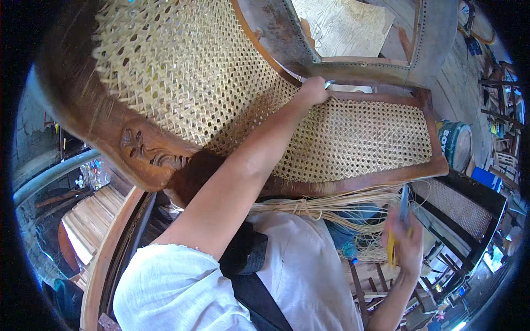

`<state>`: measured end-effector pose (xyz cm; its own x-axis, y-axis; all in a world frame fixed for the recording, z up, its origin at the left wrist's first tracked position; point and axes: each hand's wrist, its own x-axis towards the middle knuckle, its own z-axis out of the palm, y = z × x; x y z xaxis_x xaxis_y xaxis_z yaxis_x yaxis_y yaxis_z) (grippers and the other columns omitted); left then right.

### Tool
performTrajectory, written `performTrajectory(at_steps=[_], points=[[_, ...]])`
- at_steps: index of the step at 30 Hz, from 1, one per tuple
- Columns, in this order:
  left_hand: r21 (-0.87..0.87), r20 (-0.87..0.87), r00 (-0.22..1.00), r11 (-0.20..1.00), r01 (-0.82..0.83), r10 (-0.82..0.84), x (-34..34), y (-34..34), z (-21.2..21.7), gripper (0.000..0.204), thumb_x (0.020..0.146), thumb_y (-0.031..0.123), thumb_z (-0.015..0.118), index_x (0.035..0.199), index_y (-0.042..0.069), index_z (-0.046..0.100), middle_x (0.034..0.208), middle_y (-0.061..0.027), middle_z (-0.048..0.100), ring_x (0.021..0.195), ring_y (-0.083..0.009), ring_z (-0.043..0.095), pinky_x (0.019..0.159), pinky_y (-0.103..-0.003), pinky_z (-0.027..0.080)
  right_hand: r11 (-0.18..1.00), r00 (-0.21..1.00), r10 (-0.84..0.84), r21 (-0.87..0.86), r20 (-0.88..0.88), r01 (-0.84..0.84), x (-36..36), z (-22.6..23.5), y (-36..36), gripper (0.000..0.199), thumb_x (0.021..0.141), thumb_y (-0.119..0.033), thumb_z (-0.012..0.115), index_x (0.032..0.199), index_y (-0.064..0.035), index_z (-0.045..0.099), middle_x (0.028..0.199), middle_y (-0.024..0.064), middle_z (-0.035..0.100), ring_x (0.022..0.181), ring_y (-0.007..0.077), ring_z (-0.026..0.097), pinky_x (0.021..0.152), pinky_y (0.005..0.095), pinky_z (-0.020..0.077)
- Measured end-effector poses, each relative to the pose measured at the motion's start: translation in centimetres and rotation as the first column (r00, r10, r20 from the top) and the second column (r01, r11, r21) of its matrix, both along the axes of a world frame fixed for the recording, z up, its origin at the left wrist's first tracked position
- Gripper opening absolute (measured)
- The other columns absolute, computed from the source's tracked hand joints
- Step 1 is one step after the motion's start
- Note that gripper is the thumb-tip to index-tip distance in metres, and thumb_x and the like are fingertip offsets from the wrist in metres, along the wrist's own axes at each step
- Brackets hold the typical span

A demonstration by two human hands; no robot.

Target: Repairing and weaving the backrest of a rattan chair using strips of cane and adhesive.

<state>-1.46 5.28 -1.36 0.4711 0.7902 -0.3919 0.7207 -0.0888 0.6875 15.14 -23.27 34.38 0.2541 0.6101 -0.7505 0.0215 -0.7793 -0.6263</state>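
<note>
A carved wooden chair frame point(138, 154) carries a woven cane panel point(353, 138). My left hand point(313, 89) reaches up to the panel's top edge, near the corner. Its fingers are closed, and a small metal tip point(329, 84) pokes out beside them. My right hand point(407, 238) hangs lower right, below the frame's bottom rail. It grips a yellow-handled tool point(391, 249) whose grey blade point(404, 203) points up. A bundle of loose cane strands point(326, 207) lies across my lap, between the rail and my right hand.
A second cane panel in a dark frame point(461, 207) stands at the right, with a teal bucket point(457, 142) beyond it. A plywood sheet point(342, 25) shows through the open chair frame above. Stacked wooden slats point(91, 220) lie at the left.
</note>
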Motion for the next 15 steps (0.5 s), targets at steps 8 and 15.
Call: performTrajectory(at_steps=[8, 15], points=[[-0.282, 0.037, 0.997, 0.958, -0.053, 0.066, -0.2, 1.3, -0.5, 0.038, 0.075, 0.029, 0.067, 0.094, -0.003, 0.069, 0.103, -0.0279, 0.065, 0.099, -0.0375, 0.064, 0.088, -0.041, 0.051, 0.940, 0.861, -0.291, -0.294, -0.418, 0.175, -5.0, -24.5, 19.1, 0.028, 0.092, -0.010, 0.052, 0.114, 0.0060, 0.044, 0.100, 0.0219, 0.060, 0.085, 0.0321, 0.066, 0.074, 0.0455, 0.0587], [-0.271, 0.071, 0.992, 0.960, -0.077, 0.100, -0.1, 1.6, -1.5, 0.046, 0.071, 0.037, 0.073, 0.097, -0.002, 0.069, 0.104, -0.0271, 0.065, 0.100, -0.0359, 0.065, 0.086, -0.041, 0.051, 0.913, 0.849, -0.199, -0.407, -0.490, -0.020, -3.4, -29.0, 21.1, 0.034, 0.094, -0.012, 0.049, 0.121, 0.0058, 0.041, 0.106, 0.0207, 0.057, 0.095, 0.0331, 0.065, 0.078, 0.0548, 0.0574]])
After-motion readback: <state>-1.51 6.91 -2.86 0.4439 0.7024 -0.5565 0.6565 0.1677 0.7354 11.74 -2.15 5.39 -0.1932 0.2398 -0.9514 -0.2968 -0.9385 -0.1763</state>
